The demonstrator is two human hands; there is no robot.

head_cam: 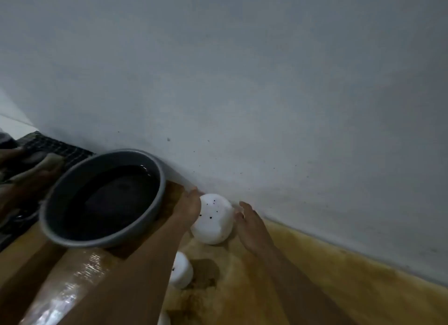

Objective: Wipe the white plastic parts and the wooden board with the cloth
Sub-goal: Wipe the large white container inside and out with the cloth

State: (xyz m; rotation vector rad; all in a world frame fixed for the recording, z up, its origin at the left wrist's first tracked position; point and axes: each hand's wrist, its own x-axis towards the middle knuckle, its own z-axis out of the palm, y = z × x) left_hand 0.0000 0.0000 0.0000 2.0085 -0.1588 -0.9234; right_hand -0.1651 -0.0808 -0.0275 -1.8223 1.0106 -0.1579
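The speckled white plastic part (213, 221) is flanked by the left hand (189, 209) and right hand (251, 224), both open-fingered, apparently to be lifted for wiping.

A basin (97, 241) sits left of a plastic part (213, 220), which lies by the wall (242, 82).

Big white plastic part (213, 219): rounded dome shape, lying tilted on its side, a few black specks on its upper face (dirt, not wiped off). It sits close to the foot of the wall (266, 106). Second white plastic part (182, 273): smaller, rounded, nearer the camera, half hidden, one dark speck on its left edge. A third white sliver (164, 319) shows at the bottom edge (too cut off to tell). Wooden board (172, 194): dark brown, lying flat, just left of the big part. Cloth: cannot tell.
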